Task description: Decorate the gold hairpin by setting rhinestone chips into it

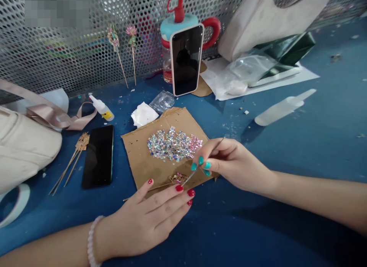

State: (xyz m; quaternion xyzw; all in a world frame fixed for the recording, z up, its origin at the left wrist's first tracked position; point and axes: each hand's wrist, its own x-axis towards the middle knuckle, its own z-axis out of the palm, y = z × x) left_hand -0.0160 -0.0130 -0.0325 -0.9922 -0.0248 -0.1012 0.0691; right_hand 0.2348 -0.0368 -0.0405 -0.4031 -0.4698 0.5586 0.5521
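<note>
The person's right hand [237,165] pinches a thin tool [190,176] between closed fingertips, probably gripped low for fine control; its tip comes down beside the left index fingertip. The left hand [160,211] lies palm down, fingers outstretched, perhaps as a steadying rest; whether it pins anything underneath cannot be told. Just beyond those fingers sits a small ornament [177,178] on the cardboard [143,165], which likely keeps loose bits off the surface [223,236]. Glittering chips [169,144] are heaped farther beyond both hands, apparently for easy reach.
</note>
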